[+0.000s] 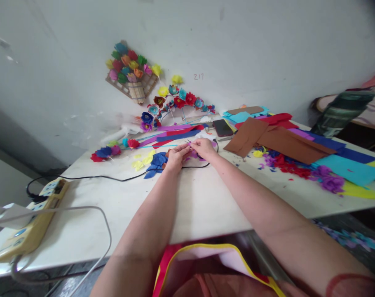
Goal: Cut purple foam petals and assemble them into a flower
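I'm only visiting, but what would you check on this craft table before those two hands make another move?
1. Purple piece held: ok, the left hand and right hand meet at it.
2. Purple piece's shape right: cannot tell, the hands mostly cover it.
3. Black cable clear of the arms: not ok, it runs close past both wrists.
4. Black plug in the yellow power strip: ok, it looks seated.
5. Blue petals close by: ok, just beside the left hand.
6. Smartphone out of the way: ok, it lies beyond the right hand.
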Demonstrator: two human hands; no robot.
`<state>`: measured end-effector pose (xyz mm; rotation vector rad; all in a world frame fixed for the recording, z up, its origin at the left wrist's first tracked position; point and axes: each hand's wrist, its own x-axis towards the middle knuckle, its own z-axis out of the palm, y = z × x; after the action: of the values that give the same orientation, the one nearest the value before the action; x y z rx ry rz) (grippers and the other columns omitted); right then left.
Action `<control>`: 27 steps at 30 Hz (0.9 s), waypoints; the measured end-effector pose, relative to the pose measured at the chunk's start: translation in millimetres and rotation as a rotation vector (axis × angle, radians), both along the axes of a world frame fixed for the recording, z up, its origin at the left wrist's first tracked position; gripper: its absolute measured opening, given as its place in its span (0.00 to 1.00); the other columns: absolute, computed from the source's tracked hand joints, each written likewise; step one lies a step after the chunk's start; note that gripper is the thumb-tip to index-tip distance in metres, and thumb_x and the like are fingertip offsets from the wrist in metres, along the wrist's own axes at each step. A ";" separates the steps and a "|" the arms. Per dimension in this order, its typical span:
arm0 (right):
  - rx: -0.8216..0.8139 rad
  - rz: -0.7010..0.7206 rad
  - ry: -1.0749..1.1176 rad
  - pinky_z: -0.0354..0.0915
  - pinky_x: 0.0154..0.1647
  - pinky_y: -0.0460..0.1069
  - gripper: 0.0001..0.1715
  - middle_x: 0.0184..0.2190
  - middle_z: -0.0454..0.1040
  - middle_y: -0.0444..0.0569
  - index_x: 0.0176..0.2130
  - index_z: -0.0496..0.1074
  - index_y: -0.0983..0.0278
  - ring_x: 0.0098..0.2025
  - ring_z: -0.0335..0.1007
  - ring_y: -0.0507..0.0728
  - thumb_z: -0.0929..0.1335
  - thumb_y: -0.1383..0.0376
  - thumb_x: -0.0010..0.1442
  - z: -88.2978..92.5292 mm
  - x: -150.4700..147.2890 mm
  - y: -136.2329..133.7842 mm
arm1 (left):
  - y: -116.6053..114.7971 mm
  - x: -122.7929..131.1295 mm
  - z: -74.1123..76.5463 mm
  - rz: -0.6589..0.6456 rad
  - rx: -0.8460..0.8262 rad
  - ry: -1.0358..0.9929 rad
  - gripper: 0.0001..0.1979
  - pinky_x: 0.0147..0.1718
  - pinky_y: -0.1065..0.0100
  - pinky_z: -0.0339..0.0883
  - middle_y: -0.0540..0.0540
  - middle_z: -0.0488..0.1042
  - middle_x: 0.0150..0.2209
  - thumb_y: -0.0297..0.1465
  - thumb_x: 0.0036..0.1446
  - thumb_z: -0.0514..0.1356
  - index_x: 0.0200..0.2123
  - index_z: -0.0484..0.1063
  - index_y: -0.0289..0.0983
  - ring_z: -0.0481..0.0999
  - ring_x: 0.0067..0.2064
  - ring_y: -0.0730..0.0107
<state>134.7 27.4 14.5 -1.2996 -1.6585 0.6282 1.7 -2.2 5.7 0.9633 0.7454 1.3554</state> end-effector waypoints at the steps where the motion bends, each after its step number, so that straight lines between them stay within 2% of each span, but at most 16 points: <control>1: 0.001 0.002 -0.006 0.65 0.29 0.46 0.09 0.22 0.75 0.46 0.25 0.76 0.64 0.27 0.71 0.55 0.67 0.68 0.55 0.5 -0.1 -0.6 | 0.3 -0.1 -0.3 0.004 0.001 0.000 0.16 0.42 0.66 0.70 0.44 0.80 0.32 0.28 0.37 0.73 0.33 0.77 0.32 0.79 0.34 0.67; 8: 0.006 0.018 -0.098 0.65 0.29 0.46 0.09 0.20 0.74 0.45 0.25 0.75 0.65 0.26 0.71 0.55 0.67 0.68 0.54 6.0 -1.4 -8.2 | 3.3 -1.9 -3.7 0.108 -0.024 -0.001 0.13 0.38 0.67 0.71 0.48 0.76 0.26 0.28 0.38 0.71 0.30 0.75 0.33 0.76 0.28 0.73; 21: 0.000 0.023 -0.040 0.60 0.24 0.44 0.07 0.18 0.69 0.42 0.23 0.72 0.64 0.22 0.66 0.52 0.67 0.70 0.51 5.3 -1.0 -8.5 | 4.5 -2.6 -3.7 0.157 -0.015 -0.017 0.21 0.35 0.69 0.70 0.51 0.75 0.24 0.27 0.32 0.73 0.33 0.73 0.34 0.74 0.26 0.75; 25: -0.027 0.004 0.046 0.61 0.24 0.44 0.03 0.19 0.69 0.41 0.28 0.72 0.63 0.22 0.65 0.51 0.67 0.67 0.52 4.9 0.4 -8.9 | 4.9 -3.4 -3.6 0.211 0.007 0.022 0.21 0.39 0.65 0.70 0.52 0.73 0.23 0.28 0.33 0.74 0.34 0.73 0.34 0.74 0.27 0.74; 27: -0.045 0.001 0.087 0.62 0.26 0.44 0.05 0.21 0.71 0.42 0.32 0.73 0.63 0.23 0.66 0.51 0.67 0.65 0.54 5.6 1.8 -9.5 | 5.6 -3.6 -4.0 0.224 0.035 0.041 0.22 0.41 0.63 0.70 0.52 0.73 0.23 0.29 0.34 0.73 0.35 0.73 0.34 0.75 0.28 0.72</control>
<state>136.5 17.9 20.1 -1.2850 -1.5827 0.7166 -1.9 3.4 1.7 0.9585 0.8836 1.5505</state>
